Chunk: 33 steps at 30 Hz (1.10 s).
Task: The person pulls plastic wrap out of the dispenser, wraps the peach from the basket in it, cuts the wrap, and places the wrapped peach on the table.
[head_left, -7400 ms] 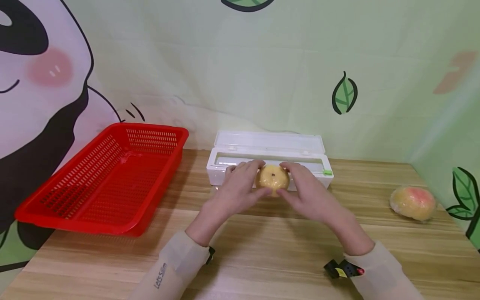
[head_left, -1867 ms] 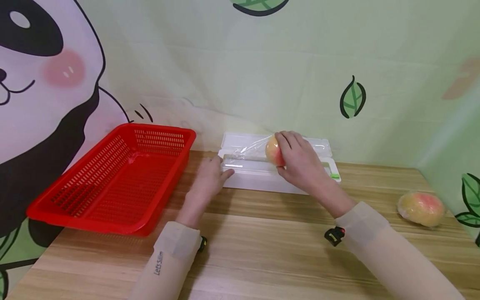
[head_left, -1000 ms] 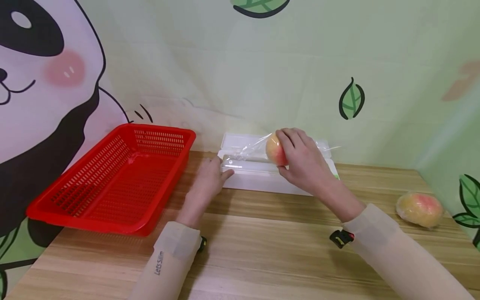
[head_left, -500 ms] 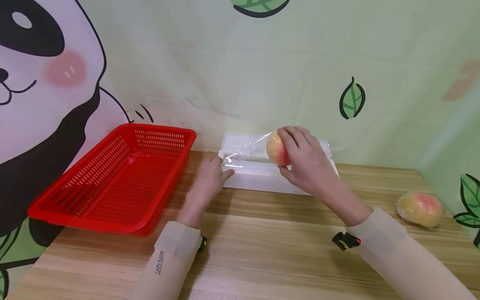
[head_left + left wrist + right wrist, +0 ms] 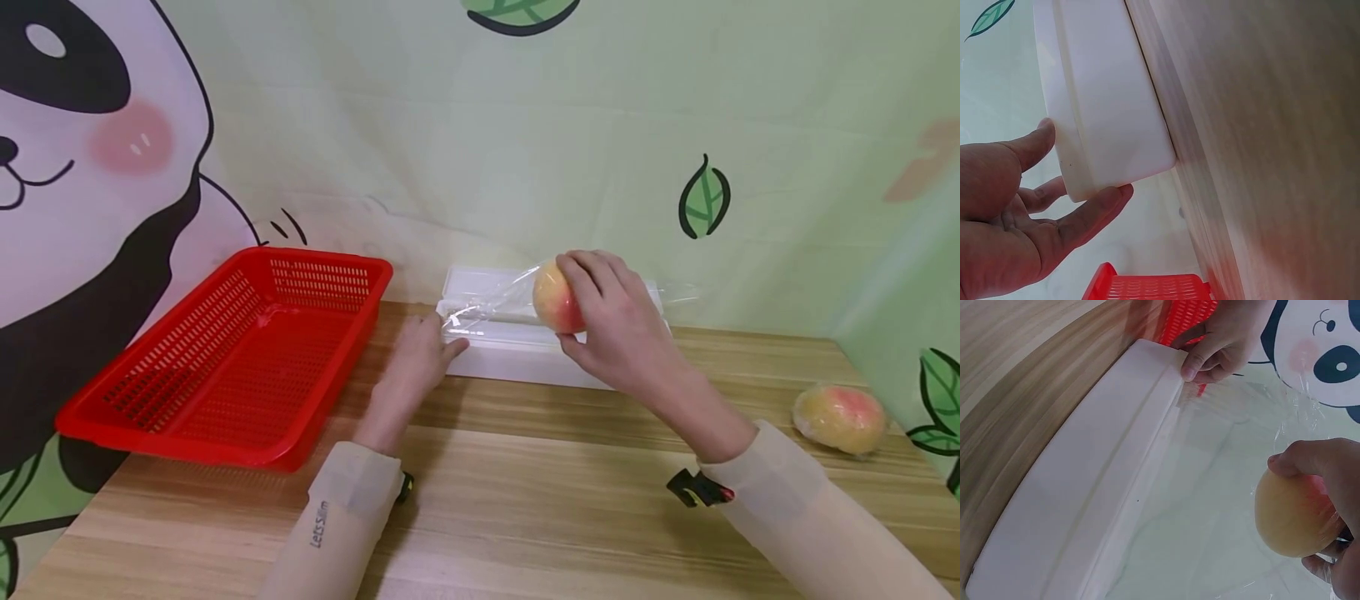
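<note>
My right hand (image 5: 622,325) holds a yellow and red peach (image 5: 553,297) above the white cling film box (image 5: 525,367), fingers over its top and thumb below. Clear cling film (image 5: 487,307) stretches from the box to the peach, and a loose end trails out to the right behind the hand. At the box's left end, my left hand (image 5: 412,354) grips the corner. The left wrist view shows its thumb on the upper edge of the box (image 5: 1110,94) and its fingers against the end. In the right wrist view, film clings around the peach (image 5: 1294,515).
A red plastic basket (image 5: 288,450) stands on the left of the wooden table (image 5: 510,500). Far to the right lies another peach (image 5: 840,418), wrapped in film. Right behind the box hangs a printed cloth backdrop (image 5: 585,167).
Earlier both hands held a peach in front of the box; then the left hand took the box's left end. Over the last second the right hand shifts slightly right with the peach, pulling the film.
</note>
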Each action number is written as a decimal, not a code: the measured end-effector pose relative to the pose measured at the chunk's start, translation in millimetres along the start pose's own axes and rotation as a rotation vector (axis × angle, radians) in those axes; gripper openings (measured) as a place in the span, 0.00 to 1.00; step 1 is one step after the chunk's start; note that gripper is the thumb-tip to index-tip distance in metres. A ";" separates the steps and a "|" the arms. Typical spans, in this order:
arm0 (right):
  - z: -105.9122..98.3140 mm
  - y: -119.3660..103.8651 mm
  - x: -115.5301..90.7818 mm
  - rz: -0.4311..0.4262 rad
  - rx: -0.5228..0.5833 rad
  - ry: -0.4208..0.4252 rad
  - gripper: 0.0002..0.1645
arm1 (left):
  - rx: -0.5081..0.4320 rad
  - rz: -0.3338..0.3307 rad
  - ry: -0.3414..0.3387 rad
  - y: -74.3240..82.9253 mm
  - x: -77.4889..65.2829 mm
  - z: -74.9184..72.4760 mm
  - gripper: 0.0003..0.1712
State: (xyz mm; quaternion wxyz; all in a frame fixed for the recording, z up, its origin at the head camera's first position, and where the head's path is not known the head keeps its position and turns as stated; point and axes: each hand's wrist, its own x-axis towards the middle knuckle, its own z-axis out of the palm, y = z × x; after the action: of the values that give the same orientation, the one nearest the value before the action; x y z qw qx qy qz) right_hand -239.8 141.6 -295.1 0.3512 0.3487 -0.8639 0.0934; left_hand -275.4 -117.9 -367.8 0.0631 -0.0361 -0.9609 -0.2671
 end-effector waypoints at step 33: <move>-30.6 -20.5 -2.9 -0.028 0.044 0.091 0.53 | -0.015 0.090 0.056 -2.7 -3.7 1.8 0.28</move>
State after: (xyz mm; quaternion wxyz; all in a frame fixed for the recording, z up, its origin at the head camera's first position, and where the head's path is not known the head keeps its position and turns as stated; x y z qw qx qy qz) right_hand -208.1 140.4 -276.3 0.3835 0.3640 -0.8398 0.1230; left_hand -272.2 -119.4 -371.2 0.1017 -0.0722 -0.9541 -0.2722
